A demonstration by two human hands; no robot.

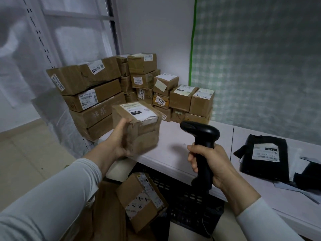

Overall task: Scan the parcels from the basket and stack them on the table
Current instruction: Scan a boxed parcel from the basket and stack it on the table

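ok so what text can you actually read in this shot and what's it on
"032": label on the parcel in the left hand
"4023": yellow label on a small stacked box
"54-2-221", roughly: label on an upper box
All other labels, including the black bag's, are too blurred to read.

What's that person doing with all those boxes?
A person is scanning parcels. The left hand holds a small parcel over the table's edge, with its label facing up. The right hand grips a black scanner that points toward it. Behind them, a stack of boxes sits on the table by the wall. One more box waits down by the black basket.
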